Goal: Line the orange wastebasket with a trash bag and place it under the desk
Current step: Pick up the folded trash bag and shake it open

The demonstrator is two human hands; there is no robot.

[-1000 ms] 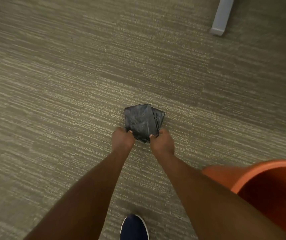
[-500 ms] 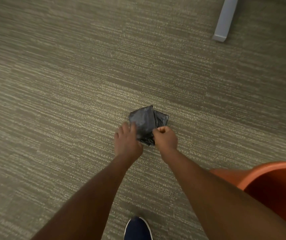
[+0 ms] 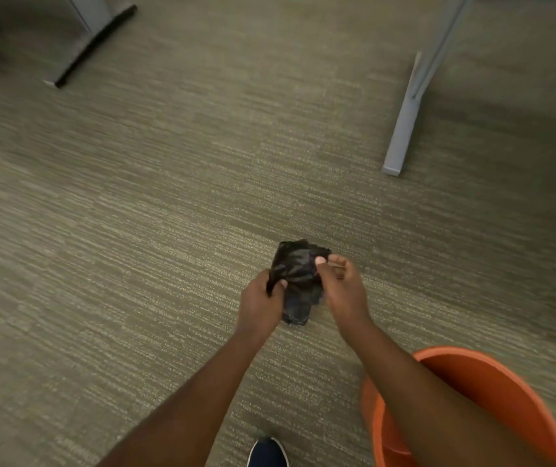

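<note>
While both hands pinch it, the folded black trash bag (image 3: 298, 281) hangs between them above the carpet (image 3: 135, 230). Left hand (image 3: 260, 305) grips its left edge; right hand (image 3: 344, 291) pinches the top corner, other fingers loose. Orange wastebasket (image 3: 492, 382) stands lower right, under the right forearm. Grey desk leg (image 3: 404, 123) beyond.

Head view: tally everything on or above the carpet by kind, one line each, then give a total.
Hands: 2 (left hand, right hand)
Trash bag: 1 (black bag, folded, held by both hands)
Wastebasket: 1 (orange wastebasket, unlined)
Desk legs: 2 (grey leg, second leg)
Shoe: 1 (dark shoe)
Total: 7
</note>
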